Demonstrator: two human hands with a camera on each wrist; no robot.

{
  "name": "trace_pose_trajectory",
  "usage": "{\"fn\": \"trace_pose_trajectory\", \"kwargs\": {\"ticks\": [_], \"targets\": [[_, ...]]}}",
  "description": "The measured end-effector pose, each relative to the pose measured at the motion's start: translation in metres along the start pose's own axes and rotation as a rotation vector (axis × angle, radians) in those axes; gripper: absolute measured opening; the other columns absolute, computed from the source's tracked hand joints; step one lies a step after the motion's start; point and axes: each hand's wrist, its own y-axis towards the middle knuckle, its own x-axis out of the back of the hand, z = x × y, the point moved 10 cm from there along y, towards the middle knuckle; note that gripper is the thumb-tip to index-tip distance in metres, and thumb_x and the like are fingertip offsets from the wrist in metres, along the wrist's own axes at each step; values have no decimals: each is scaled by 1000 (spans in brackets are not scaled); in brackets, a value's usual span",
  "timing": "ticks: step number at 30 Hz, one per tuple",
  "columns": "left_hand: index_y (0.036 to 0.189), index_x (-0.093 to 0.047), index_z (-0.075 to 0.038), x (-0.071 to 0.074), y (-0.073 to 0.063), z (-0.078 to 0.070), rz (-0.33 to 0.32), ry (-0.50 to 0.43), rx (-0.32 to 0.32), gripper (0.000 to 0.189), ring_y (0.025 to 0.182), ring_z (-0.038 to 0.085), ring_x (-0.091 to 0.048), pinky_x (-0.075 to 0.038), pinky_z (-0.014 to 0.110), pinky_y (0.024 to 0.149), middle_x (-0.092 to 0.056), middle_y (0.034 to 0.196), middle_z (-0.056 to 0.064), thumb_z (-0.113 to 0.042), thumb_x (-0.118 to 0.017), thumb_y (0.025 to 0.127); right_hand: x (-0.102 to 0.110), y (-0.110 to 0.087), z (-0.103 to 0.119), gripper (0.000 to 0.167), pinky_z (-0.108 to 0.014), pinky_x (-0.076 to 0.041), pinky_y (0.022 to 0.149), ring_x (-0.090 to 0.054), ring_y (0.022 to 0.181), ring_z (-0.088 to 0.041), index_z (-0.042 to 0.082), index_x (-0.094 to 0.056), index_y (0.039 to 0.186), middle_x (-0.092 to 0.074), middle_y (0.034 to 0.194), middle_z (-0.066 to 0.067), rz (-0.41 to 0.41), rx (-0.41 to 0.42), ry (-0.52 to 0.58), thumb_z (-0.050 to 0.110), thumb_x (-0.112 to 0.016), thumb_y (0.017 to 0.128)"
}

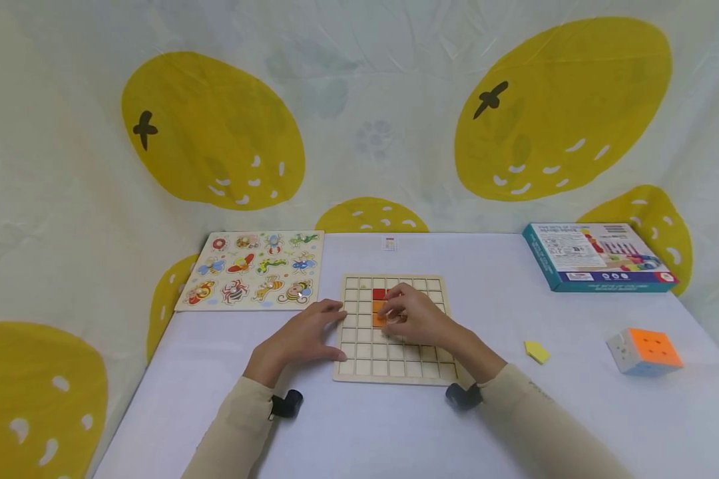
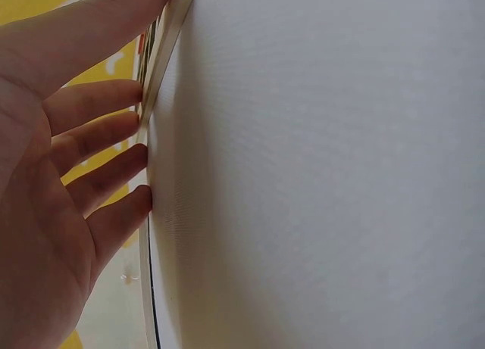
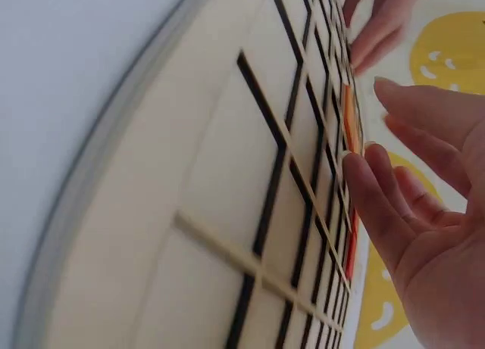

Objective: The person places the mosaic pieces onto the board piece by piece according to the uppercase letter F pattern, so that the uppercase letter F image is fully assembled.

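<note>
On a white table (image 1: 383,432) before fruit-print fabric (image 1: 347,33), a spread left hand (image 1: 299,337) is touching a wooden grid-board (image 1: 364,367), a loose-fingered right hand (image 1: 418,317) hovering.

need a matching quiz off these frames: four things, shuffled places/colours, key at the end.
1. left hand
2. puzzle board
3. cube
4. small flat piece

A. orange on top
B. at the left edge of the grid board
C. yellow, between the right sleeve and the cube
D. back left of the table

Pairs: 1-B, 2-D, 3-A, 4-C
</note>
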Motion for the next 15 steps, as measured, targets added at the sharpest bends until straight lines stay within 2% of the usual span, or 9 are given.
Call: {"fn": "trace_pose_trajectory", "kwargs": {"ticks": [4,8,12,15], "targets": [[146,-57,-13,0,0,0,-3,0,-1,87,149,29,-42,-39,46,124,-46,159,7,-48,-89,73,16,-16,-6,37,-23,-58,79,-64,105,-20,11,-73,119,-60,134,-7,0,-19,2,20,-83,85],[146,-57,-13,0,1,0,-4,-2,-1,87,149,29,-42,-39,46,124,-45,159,7,-48,-89,73,37,-39,-16,50,-34,-55,83,-61,109,-24,14,-65,130,-66,130,-5,-4,-64,-50,25,-83,85],[147,-56,-14,-1,0,1,-2,-2,2,87,149,29,-42,-39,46,124,-45,159,7,-49,-89,74,57,-67,-33,55,-41,-54,88,-59,111,-25,13,-61,133,-70,124,-6,-13,-137,-83,27,-83,84],[147,-56,-14,-1,0,1,0,3,4,87,149,29,-42,-39,46,124,-45,160,7,-49,-89,74,70,-90,-47,57,-40,-53,87,-58,112,-26,14,-60,133,-70,122,-6,-23,-200,-90,29,-84,84]]}}
